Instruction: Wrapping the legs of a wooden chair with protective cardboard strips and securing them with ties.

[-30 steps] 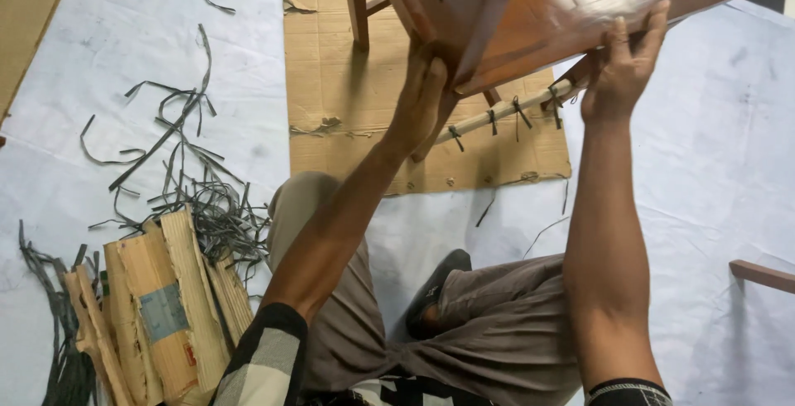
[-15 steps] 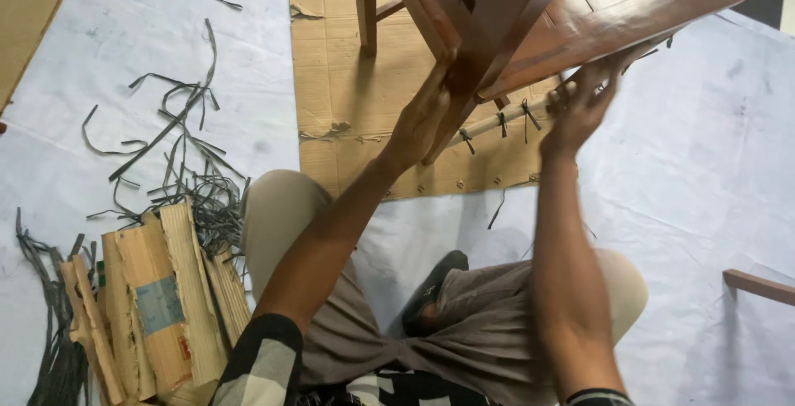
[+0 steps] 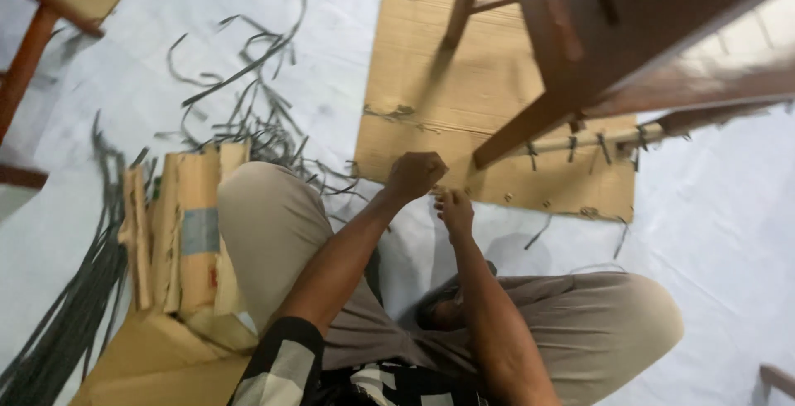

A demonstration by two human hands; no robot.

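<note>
Fingers of both hands (image 3: 435, 187) beside flat cardboard (image 3: 431, 83) edge.

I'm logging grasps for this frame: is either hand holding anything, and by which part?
Cannot be told. The left hand is fisted and the right hand pinched together at the cardboard sheet's near edge; any grip there is hidden.

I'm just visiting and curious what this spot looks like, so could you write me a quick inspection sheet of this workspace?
Surface: white sheet on the floor, with a flat cardboard sheet on it.
Job's things: brown wooden chair, tilted, one leg tip on the cardboard.
Clutter: dark cut straps; folded cardboard pieces.
Hands: left hand fisted, right hand with fingers bunched, close together at the cardboard's edge; anything held is too small to tell.
Cables: nothing seen.
Surroundings: another wooden frame at upper left.
</note>
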